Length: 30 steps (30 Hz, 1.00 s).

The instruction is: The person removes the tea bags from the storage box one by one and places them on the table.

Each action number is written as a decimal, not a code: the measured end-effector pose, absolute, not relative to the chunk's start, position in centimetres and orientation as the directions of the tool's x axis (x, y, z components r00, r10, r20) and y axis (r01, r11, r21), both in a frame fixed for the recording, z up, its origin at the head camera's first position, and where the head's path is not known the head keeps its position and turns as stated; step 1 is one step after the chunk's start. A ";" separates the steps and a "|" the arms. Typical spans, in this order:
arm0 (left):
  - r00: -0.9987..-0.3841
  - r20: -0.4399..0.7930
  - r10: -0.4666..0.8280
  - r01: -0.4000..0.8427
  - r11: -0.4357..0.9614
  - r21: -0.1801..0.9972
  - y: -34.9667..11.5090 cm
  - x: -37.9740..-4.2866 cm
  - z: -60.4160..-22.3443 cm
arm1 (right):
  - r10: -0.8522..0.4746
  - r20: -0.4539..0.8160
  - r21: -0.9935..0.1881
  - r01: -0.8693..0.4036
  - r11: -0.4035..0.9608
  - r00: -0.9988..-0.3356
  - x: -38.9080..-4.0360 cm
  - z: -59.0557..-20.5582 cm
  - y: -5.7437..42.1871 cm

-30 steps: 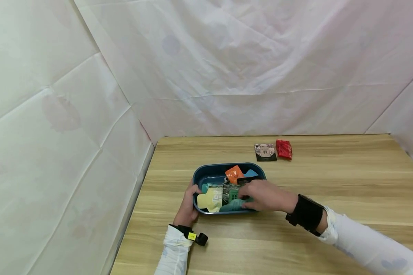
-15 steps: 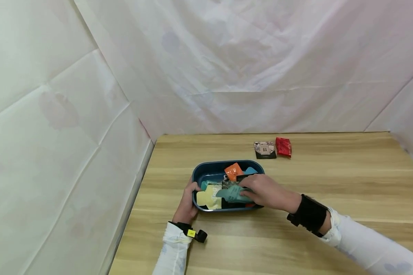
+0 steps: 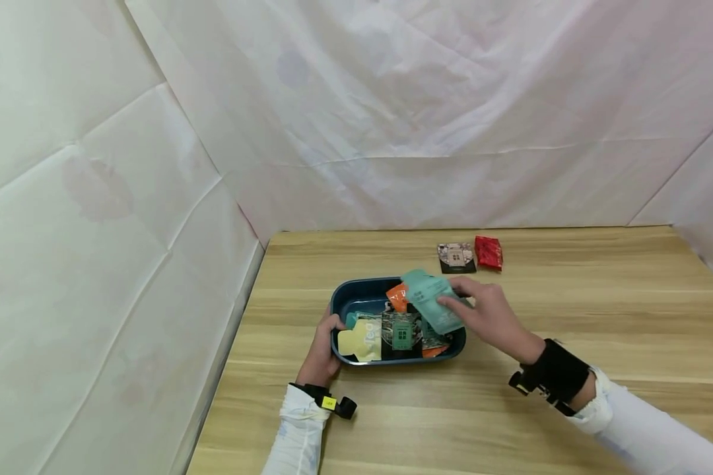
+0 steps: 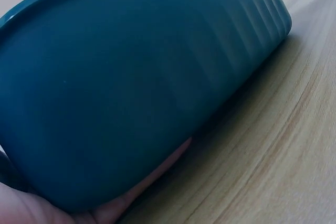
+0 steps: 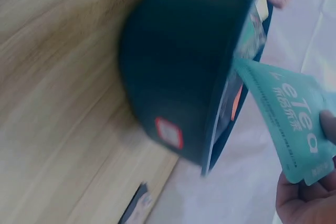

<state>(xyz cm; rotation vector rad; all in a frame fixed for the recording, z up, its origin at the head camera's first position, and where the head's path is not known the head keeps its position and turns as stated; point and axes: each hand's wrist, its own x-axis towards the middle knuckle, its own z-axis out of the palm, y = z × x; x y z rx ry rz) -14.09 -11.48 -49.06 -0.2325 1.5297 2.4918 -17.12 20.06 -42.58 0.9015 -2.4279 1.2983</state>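
Observation:
My right hand [image 3: 490, 313] pinches a teal tea sachet [image 3: 430, 300] above the right part of a dark blue plastic bin [image 3: 356, 285]. In the right wrist view that sachet [image 5: 294, 121] shows white "Tea" lettering, with thumb and fingers at one end. My left hand [image 3: 325, 346] grips the bin's left end, thumb over the rim. The left wrist view has fingers [image 4: 157, 174] beneath the bin's underside, which is tilted up off the wood there. Inside lie a pale yellow sachet [image 3: 362, 343], a black patterned packet [image 3: 402, 335] and an orange packet [image 3: 397, 297].
Behind the bin, a flat black patterned packet [image 3: 456, 257] and a red packet [image 3: 488, 253] lie on the wooden table [image 3: 582, 297]. White cloth [image 3: 392, 119] hangs along the back, and another sheet [image 3: 95, 277] closes the left side.
My right hand has lifted the teal sachet out from the bin's front right and moved up and rightward with it, uncovering packets beneath. The left hand has kept its hold.

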 end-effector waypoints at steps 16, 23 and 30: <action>-0.965 -0.252 0.074 -0.259 -0.423 0.868 -11.2 -14.3 -49.0 | -0.107 0.195 -0.872 -0.222 0.436 -0.975 -19.2 -43.3 26.7; -0.959 -0.277 0.058 -0.275 -0.429 0.861 -11.2 -14.4 -48.9 | -0.038 0.111 -0.867 -0.116 0.484 -0.993 -22.3 -43.5 29.7; -0.958 -0.278 0.064 -0.279 -0.416 0.866 -11.2 -14.3 -49.1 | 0.059 0.015 -0.824 0.021 0.566 -0.998 -25.8 -45.3 32.1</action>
